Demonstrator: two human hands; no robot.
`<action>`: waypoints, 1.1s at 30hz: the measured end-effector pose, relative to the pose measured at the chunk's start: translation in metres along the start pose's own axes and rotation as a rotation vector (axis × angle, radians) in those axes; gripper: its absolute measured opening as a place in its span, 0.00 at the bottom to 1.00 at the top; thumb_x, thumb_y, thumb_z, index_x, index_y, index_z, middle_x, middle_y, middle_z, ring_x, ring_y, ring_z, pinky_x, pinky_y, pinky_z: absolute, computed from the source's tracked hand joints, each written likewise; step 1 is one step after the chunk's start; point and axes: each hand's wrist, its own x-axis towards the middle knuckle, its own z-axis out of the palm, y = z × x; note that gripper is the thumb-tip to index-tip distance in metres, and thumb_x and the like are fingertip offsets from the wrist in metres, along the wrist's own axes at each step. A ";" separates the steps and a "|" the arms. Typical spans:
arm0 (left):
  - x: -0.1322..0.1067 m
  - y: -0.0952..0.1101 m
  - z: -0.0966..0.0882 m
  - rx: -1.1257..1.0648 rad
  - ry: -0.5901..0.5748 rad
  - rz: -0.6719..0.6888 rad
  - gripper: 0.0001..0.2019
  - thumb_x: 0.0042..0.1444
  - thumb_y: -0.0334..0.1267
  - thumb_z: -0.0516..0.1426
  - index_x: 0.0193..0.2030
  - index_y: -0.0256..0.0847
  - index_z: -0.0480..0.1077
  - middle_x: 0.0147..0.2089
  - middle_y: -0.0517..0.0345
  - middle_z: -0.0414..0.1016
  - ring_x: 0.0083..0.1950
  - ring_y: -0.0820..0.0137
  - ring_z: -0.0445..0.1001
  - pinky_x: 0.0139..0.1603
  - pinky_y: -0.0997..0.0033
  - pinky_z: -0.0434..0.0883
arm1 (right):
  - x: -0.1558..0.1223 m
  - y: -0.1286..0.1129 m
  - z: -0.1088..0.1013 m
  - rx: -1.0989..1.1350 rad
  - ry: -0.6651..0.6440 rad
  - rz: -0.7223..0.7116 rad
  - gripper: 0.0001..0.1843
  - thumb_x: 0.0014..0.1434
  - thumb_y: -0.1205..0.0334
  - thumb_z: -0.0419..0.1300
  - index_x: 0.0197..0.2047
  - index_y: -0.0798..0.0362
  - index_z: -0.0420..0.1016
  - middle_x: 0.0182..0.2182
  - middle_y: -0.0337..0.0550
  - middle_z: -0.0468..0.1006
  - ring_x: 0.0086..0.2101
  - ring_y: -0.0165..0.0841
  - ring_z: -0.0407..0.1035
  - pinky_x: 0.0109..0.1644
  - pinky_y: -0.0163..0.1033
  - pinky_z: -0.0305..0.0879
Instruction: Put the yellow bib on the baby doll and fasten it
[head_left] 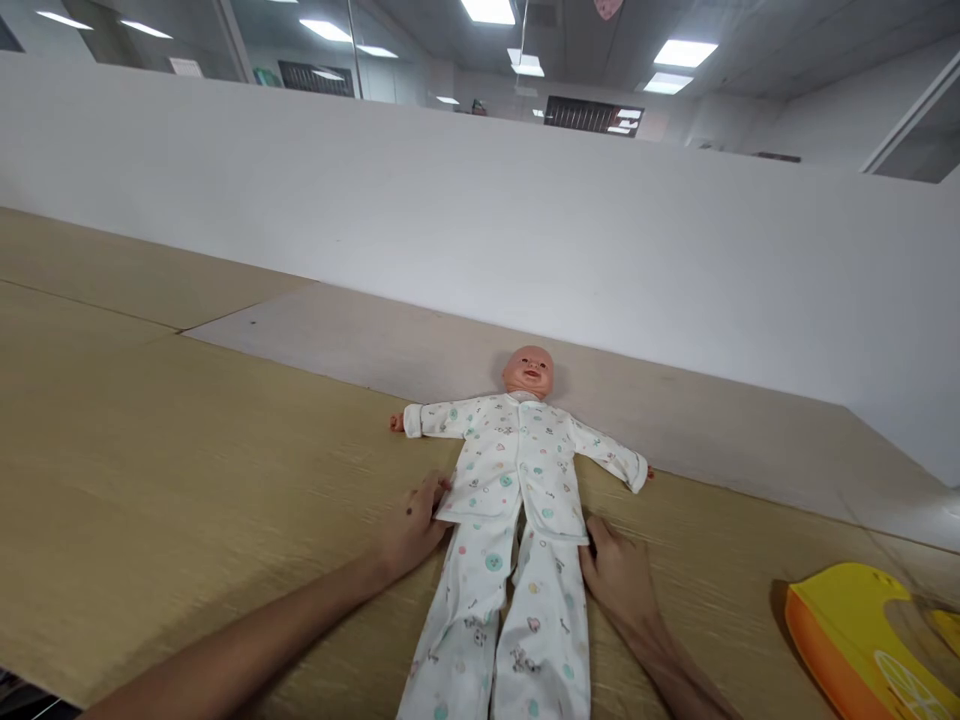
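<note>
A baby doll [529, 372] lies on its back with arms spread, its head away from me. It wears a white printed shirt [517, 455] and matching white pants [544, 630]. My left hand [416, 530] is at the left corner of the shirt's hem, its fingers closed on the cloth edge. At the opposite hem corner, my right hand [621, 572] also has its fingers closed on the fabric, partly hidden by it. Below the hem the shirt front parts slightly. The lower ends of the pants run out of view.
A yellow and orange baby bib [847, 620] lies at the lower right of the wooden table [225, 480]. A pale panel [360, 345] runs along the back, under a white wall [450, 210] with glass above it.
</note>
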 end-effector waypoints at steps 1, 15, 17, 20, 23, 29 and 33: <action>-0.001 0.002 -0.002 -0.007 -0.036 -0.006 0.09 0.59 0.32 0.50 0.46 0.45 0.63 0.39 0.58 0.82 0.40 0.62 0.80 0.42 0.65 0.70 | -0.001 0.000 0.002 -0.007 0.012 -0.002 0.09 0.63 0.67 0.51 0.35 0.55 0.72 0.31 0.47 0.81 0.34 0.42 0.78 0.34 0.40 0.63; -0.001 -0.001 -0.009 0.248 -0.198 0.026 0.19 0.65 0.47 0.47 0.28 0.42 0.71 0.34 0.51 0.81 0.37 0.60 0.78 0.34 0.65 0.63 | -0.011 0.008 0.021 -0.009 0.321 -0.227 0.05 0.62 0.66 0.52 0.33 0.49 0.61 0.28 0.38 0.75 0.27 0.38 0.75 0.26 0.39 0.64; -0.002 -0.004 -0.007 0.248 -0.201 0.037 0.19 0.65 0.45 0.47 0.26 0.42 0.70 0.31 0.51 0.80 0.35 0.62 0.77 0.34 0.66 0.62 | -0.011 0.009 0.021 0.024 0.337 -0.248 0.05 0.63 0.65 0.51 0.34 0.48 0.60 0.28 0.38 0.74 0.27 0.37 0.74 0.27 0.39 0.66; -0.002 -0.004 -0.007 0.251 -0.197 0.033 0.18 0.63 0.43 0.49 0.26 0.41 0.71 0.30 0.51 0.80 0.33 0.63 0.76 0.33 0.66 0.59 | -0.013 0.011 0.022 0.051 0.343 -0.261 0.04 0.64 0.64 0.50 0.35 0.48 0.60 0.28 0.38 0.73 0.27 0.37 0.74 0.28 0.39 0.67; -0.002 -0.001 -0.010 0.257 -0.187 0.007 0.17 0.61 0.41 0.50 0.23 0.41 0.70 0.29 0.51 0.80 0.32 0.64 0.75 0.32 0.67 0.57 | -0.013 0.012 0.025 0.072 0.331 -0.258 0.04 0.64 0.64 0.50 0.36 0.48 0.60 0.28 0.38 0.73 0.28 0.38 0.74 0.29 0.40 0.68; -0.003 0.003 -0.011 0.225 -0.160 0.014 0.18 0.57 0.40 0.51 0.17 0.41 0.63 0.20 0.55 0.72 0.25 0.69 0.66 0.30 0.67 0.53 | -0.012 0.013 0.027 0.101 0.342 -0.245 0.06 0.64 0.63 0.50 0.33 0.49 0.62 0.25 0.38 0.72 0.24 0.38 0.72 0.26 0.41 0.67; -0.008 0.006 -0.010 0.070 -0.192 0.088 0.19 0.57 0.40 0.48 0.16 0.42 0.56 0.17 0.62 0.59 0.22 0.73 0.56 0.29 0.68 0.53 | -0.015 0.016 0.024 0.352 0.262 -0.207 0.09 0.65 0.61 0.50 0.41 0.51 0.70 0.31 0.43 0.79 0.30 0.38 0.76 0.32 0.40 0.72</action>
